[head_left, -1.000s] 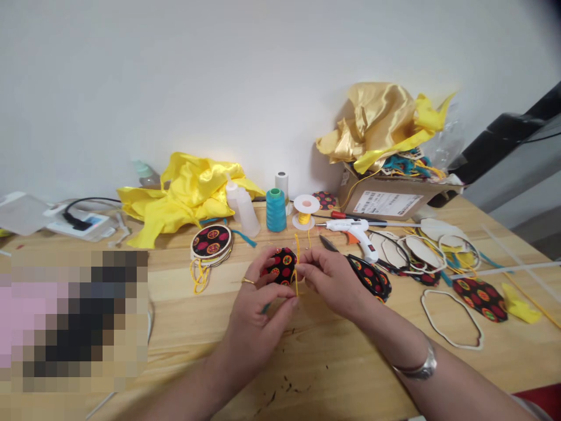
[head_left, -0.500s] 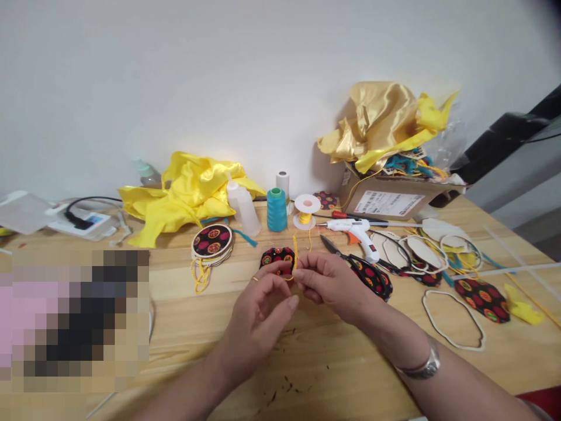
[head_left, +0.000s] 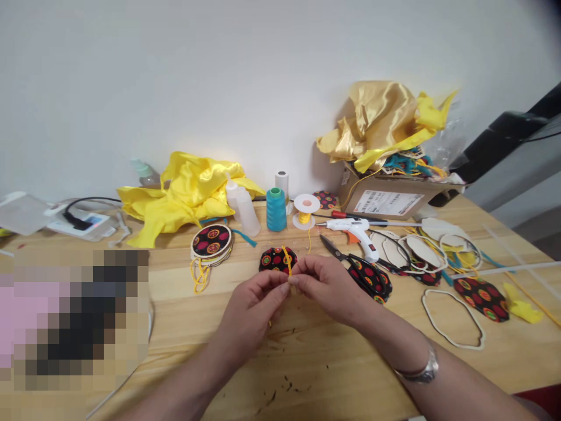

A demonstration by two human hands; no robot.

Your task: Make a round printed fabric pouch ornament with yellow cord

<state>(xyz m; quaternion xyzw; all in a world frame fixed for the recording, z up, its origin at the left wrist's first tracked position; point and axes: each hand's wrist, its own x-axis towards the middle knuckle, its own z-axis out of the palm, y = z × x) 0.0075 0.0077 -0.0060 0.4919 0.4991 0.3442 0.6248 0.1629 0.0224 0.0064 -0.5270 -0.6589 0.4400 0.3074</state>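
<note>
Above the wooden surface [head_left: 197, 327], near the patterned fabric piece [head_left: 269, 260], your left hand [head_left: 255, 298] and right hand [head_left: 326, 287] pinch the yellow cord [head_left: 288, 261], apparently working it, with even tension needed next.

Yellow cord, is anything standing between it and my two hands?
Nothing visible does: the left hand and right hand meet at the yellow cord. The patterned fabric piece lies beyond the hands, not between.

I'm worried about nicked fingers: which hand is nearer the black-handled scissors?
Right. The right hand is just on the near side of the scissors; the left hand is farther off, to the left beyond the right one.
</note>
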